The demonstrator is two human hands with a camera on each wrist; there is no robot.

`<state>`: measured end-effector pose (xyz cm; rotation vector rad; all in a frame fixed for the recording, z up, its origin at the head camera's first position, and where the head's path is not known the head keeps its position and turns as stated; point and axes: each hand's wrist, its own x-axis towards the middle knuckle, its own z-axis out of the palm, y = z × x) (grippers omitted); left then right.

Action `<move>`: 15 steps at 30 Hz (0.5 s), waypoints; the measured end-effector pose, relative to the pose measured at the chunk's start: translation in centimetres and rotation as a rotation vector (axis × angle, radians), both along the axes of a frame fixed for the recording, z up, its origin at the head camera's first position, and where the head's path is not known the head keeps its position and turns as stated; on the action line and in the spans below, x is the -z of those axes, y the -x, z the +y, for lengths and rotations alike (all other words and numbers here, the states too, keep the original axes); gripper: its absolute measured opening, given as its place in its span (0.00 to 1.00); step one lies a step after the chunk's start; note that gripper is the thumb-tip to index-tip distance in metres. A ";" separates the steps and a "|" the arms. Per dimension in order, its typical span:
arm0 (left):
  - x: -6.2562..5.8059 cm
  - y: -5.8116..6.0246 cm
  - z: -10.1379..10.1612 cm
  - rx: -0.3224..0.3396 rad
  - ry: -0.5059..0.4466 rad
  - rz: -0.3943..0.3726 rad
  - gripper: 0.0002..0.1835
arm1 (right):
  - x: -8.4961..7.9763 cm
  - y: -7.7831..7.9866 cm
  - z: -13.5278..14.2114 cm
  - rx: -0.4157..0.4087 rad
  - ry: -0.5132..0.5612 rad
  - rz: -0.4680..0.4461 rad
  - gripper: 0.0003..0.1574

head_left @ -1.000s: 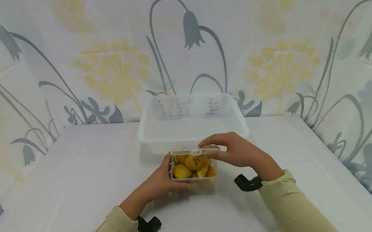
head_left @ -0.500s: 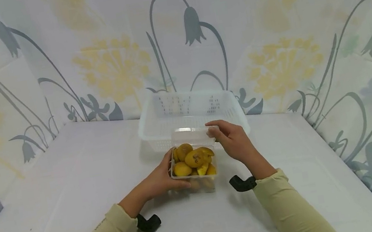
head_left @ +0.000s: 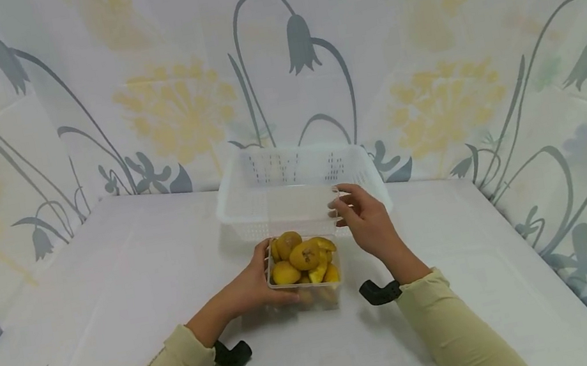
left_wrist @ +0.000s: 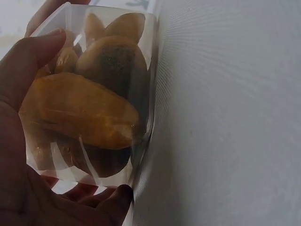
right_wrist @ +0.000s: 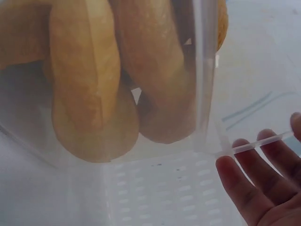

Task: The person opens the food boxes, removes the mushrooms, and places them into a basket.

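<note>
A clear plastic box (head_left: 306,286) full of yellow fruit (head_left: 304,256) stands on the table, its top uncovered. My left hand (head_left: 250,289) grips the box from the left, thumb along its front side. In the left wrist view, rounded and long yellow pieces (left_wrist: 84,110) press against the clear wall. Behind the box, my right hand (head_left: 366,219) pinches the right edge of a clear lid (head_left: 300,204), which stands raised. Fingertips (right_wrist: 230,169) of that hand touch the lid's thin edge in the right wrist view. Whether the lid is joined to the box I cannot tell.
A white perforated basket (head_left: 225,210) stands just behind the box, partly seen through the lid. White cloth covers the table (head_left: 154,258). A flower-patterned cloth (head_left: 169,100) hangs behind and at both sides.
The lid has gone from lying over the box's back edge to standing raised behind it, lifted by my right hand. My left hand has stayed on the box.
</note>
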<state>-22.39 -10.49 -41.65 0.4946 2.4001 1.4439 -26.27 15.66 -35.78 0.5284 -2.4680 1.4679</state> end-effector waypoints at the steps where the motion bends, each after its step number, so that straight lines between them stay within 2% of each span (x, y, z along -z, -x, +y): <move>1: 0.0 0.0 0.0 0.005 0.002 0.002 0.67 | 0.1 0.0 0.0 0.009 -0.001 0.007 0.24; 8: -0.2 -0.1 -0.4 0.068 -0.037 -0.009 0.63 | 0.7 0.2 -0.2 0.056 0.007 0.055 0.29; 15: -0.2 -0.1 -0.8 0.088 -0.011 0.003 0.60 | 0.8 0.0 -0.4 0.091 0.061 0.067 0.30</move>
